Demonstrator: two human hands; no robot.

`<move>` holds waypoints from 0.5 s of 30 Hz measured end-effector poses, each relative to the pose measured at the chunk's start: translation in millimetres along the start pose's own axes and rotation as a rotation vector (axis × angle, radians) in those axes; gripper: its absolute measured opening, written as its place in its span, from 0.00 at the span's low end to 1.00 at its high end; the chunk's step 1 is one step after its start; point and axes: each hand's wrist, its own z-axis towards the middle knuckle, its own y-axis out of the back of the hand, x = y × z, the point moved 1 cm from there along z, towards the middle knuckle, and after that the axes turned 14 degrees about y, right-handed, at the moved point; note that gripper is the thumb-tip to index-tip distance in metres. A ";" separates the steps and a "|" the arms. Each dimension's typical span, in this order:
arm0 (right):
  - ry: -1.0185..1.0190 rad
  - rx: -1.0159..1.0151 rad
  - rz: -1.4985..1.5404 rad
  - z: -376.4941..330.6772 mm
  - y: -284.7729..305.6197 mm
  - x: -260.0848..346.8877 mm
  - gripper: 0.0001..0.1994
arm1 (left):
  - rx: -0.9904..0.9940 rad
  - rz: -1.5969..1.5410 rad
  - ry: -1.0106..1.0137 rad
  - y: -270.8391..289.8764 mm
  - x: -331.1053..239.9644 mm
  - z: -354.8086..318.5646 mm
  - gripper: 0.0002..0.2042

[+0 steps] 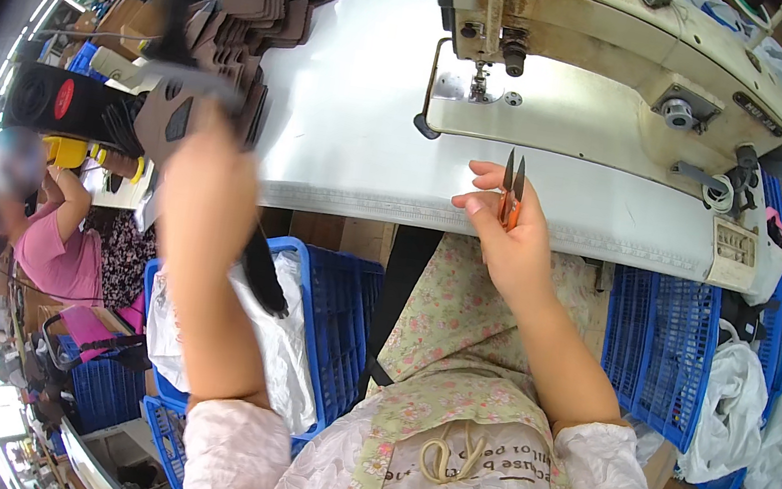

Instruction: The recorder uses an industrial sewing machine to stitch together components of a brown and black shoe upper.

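Note:
My right hand [518, 238] is closed round a small pair of scissors [512, 194] with orange handles, above the table's front edge. Its two blades point away from me and stand a little apart. Smeared by motion, my left hand [209, 192] is over the left end of the table, so its fingers do not show clearly. Close beyond it lie stacks of brown fabric pieces [239, 30], one with a dark patch. A blurred dark shape [176, 25] rises past that hand, and a black strip [263, 271] hangs below; whether the hand holds either is unclear.
A cream sewing machine [623, 46] stands on the white table [354, 87]. Blue crates stand below: one [341, 308] lined with white plastic at left, another [659, 345] at right. A person in a pink top [61, 251] sits at far left beside a black roll [39, 98].

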 end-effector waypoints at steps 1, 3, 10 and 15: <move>-0.023 0.018 0.027 0.0 -3.4 -0.3 0.09 | 0.095 0.001 0.019 -22.2 -15.5 7.4 0.31; -0.052 0.051 0.056 -1.0 -9.3 -1.6 0.09 | 0.314 -0.032 0.176 -67.1 -46.8 26.3 0.22; -0.072 0.080 -0.002 -1.4 -7.5 -20.2 0.08 | 0.468 -0.135 0.126 -143.6 -105.6 32.8 0.19; -0.039 0.084 -0.094 12.6 -4.2 -44.3 0.11 | 0.576 -0.345 0.079 -155.5 -76.6 3.1 0.37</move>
